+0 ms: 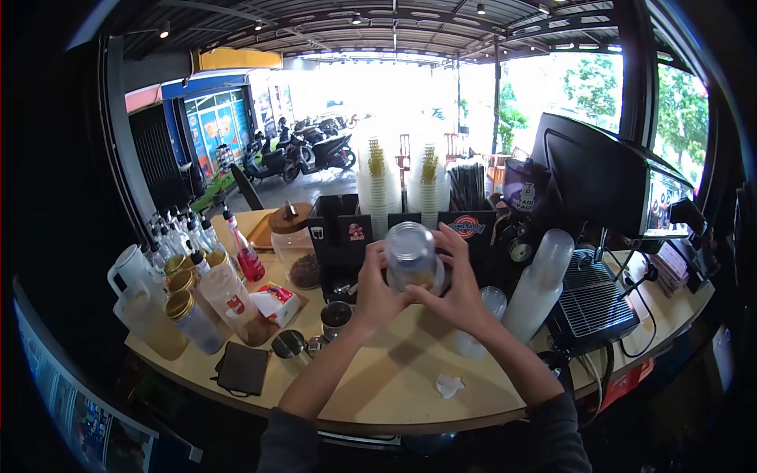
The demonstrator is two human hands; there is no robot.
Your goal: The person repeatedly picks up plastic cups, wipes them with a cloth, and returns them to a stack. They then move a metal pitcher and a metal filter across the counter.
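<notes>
Between my two hands is a stack of clear plastic cups (411,251), held bottom-up over the counter, with a gold print showing low on its side. My left hand (377,285) is wrapped round the stack's left side. From the right, my right hand (459,282) grips it, and the thumbs come close together at the near side. Behind the stack stands a black organizer box (339,256) with stickers on its front, holding tall stacks of clear cups (381,189). Two metal cups (337,314) sit on the counter near my left forearm.
Pump and syrup bottles (246,251), gold-lidded jars (194,325) and a tissue box (276,303) crowd the left. A dark wallet (240,369) lies near the front edge. Rightward are more cup stacks (538,292), a drip-grate machine (595,296) and a monitor (607,177). Crumpled paper (449,385) lies in front.
</notes>
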